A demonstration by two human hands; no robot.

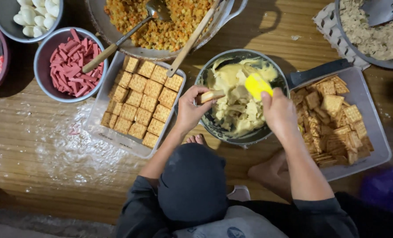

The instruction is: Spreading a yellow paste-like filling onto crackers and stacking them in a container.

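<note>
My left hand [190,111] holds a square cracker [211,95] at the left rim of a metal bowl [232,54] filled with pale yellow paste [237,103]. My right hand [279,113] grips a yellow spatula [257,86] whose blade hangs over the paste. To the left, a clear tray [115,138] carries crackers laid in neat rows [140,99]. On the right, another tray [375,147] holds a loose heap of crackers [333,121].
A wide pan of orange-yellow filling [161,24] with two wooden-handled spoons sits at the top. Bowls of red sausage sticks [68,64] and white peeled eggs [33,15] stand at the upper left, a pan of pale shreds [375,33] at the upper right. White powder [73,147] dusts the wooden floor.
</note>
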